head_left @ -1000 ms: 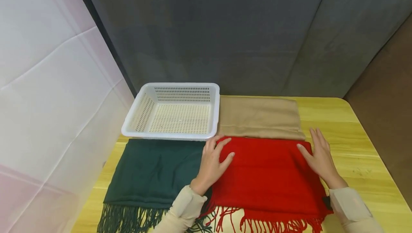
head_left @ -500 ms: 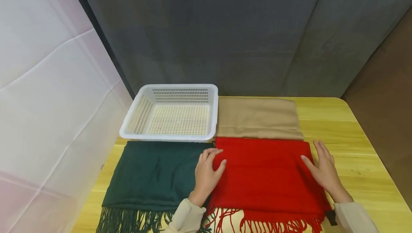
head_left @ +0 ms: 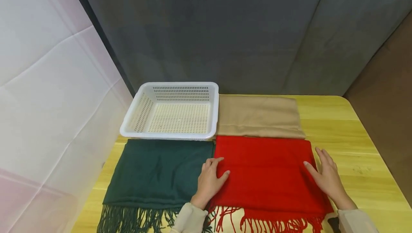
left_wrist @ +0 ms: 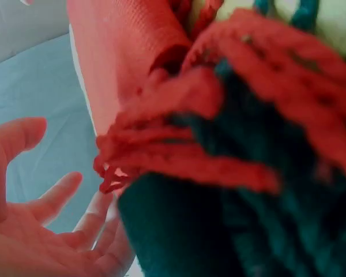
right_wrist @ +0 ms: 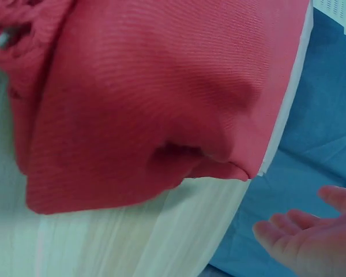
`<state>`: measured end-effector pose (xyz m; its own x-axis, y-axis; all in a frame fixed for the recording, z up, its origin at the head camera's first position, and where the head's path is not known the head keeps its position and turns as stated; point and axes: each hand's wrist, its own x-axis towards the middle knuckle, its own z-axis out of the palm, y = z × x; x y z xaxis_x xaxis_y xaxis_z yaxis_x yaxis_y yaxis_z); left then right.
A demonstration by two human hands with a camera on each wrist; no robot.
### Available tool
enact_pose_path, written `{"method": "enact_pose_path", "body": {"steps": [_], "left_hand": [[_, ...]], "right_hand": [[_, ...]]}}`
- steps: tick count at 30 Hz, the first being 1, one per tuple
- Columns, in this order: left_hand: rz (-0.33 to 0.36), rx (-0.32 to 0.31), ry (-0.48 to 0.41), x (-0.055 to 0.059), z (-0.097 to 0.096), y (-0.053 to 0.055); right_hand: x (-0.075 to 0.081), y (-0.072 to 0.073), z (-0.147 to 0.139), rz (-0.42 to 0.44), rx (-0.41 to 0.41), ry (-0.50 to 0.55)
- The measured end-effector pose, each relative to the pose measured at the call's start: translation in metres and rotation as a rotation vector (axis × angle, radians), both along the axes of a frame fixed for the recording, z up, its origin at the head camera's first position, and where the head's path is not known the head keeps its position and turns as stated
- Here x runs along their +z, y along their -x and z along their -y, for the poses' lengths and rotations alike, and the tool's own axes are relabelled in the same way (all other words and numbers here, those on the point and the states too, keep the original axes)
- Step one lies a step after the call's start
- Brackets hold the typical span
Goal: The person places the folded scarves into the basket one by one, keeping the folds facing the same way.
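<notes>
A yellow wood-grain table (head_left: 341, 136) with a rounded far right corner filled the lower view, backed by a dark grey fabric wall (head_left: 209, 32) with a slanting seam. A creased white-and-pink sheet (head_left: 58, 100) rose along the left, and a brown panel (head_left: 392, 86) stood along the right. On the table lay a folded red fringed scarf (head_left: 264, 175), its tassels toward the person, between the two hands. The left hand (head_left: 209, 181), its thumb and fingers spread, was over the line where the red scarf met a folded dark green fringed scarf (head_left: 157, 172). The right hand (head_left: 329, 179) was spread likewise at the red scarf's right edge (whether either hand touched cloth, I could not tell). Beyond the red scarf lay a folded beige cloth (head_left: 257, 116), just beside a white perforated plastic basket (head_left: 168, 135).
</notes>
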<state>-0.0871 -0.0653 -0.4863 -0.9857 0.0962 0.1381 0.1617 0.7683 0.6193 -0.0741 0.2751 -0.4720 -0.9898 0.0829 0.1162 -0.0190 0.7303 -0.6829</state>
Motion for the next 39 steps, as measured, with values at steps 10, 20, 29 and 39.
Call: {"method": "enact_pose_path", "body": {"steps": [10,20,29,39], "left_hand": [[0.110,-0.039,-0.004,-0.011,0.000,0.003],[0.158,-0.052,-0.025,-0.020,0.000,0.002],[0.140,-0.035,-0.007,-0.025,-0.004,0.006],[0.150,-0.021,-0.014,-0.025,-0.010,0.011]], "right_hand": [[-0.003,-0.004,-0.002,0.138,-0.004,-0.025],[-0.013,-0.003,-0.005,0.275,-0.010,-0.014],[-0.025,-0.001,-0.006,0.351,-0.004,0.029],[-0.032,-0.003,-0.002,0.310,-0.036,-0.057]]}}
